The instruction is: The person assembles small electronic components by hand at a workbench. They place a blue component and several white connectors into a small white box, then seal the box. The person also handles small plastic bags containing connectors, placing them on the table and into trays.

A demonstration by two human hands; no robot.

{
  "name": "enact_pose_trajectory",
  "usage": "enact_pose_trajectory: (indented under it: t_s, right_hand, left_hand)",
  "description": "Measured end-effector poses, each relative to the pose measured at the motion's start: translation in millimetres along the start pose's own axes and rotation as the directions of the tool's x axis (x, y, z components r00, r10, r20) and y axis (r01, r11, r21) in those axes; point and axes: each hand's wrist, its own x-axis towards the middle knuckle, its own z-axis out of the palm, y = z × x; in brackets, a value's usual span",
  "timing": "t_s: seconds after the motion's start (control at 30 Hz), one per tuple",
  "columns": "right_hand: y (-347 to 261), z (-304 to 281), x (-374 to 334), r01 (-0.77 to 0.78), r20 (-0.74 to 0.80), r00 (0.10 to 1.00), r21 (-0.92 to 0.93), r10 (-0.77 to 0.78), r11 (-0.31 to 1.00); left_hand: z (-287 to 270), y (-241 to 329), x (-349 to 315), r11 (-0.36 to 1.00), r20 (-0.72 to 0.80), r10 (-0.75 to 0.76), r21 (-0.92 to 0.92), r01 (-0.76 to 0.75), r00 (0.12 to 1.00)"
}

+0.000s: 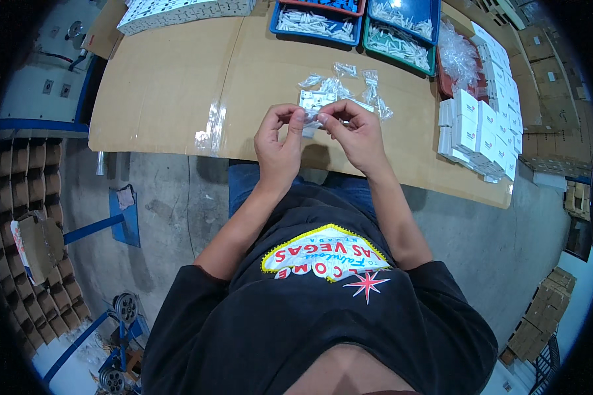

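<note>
Pinching with both sets of fingertips, thumbs against forefingers, on a small clear plastic bag (pixel 311 117) at centre frame; left hand (pixel 280 141) gripping its left end, right hand (pixel 354 131) its right end, other fingers curled loosely; bag held just above the near edge of the cardboard-covered table (pixel 171 85); contents white, too small to tell apart; just beyond the hands, a scatter of more filled clear packets (pixel 339 85); left of the hands, a heap of empty clear bags (pixel 211 128); along the top edge, blue and green trays (pixel 356 23) of small white parts; at right, rows of small white boxes (pixel 481 128); upper left, a white perforated panel (pixel 178 10).
</note>
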Motion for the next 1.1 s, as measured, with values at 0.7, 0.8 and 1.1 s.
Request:
enact_pose_trajectory:
  t_s: [0.7, 0.8, 1.1]
  right_hand:
    - [42, -21, -19, -0.226, -0.002, 0.974, 0.093, 0.227, 0.970]
    - [51, -27, -24, -0.263, -0.017, 0.965, 0.016, 0.263, 0.965]
    - [66, -30, -9, 0.069, 0.020, 0.998, -0.305, -0.066, 0.950]
  left_hand:
    - [-9, -20, -3, 0.912, 0.372, -0.376, -0.016, 0.410, 0.849]
    - [-20, -34, -6, 0.834, 0.433, -0.505, 0.023, 0.551, 0.746]
    - [-19, -60, 19, 0.943, 0.337, -0.332, 0.126, 0.307, 0.881]
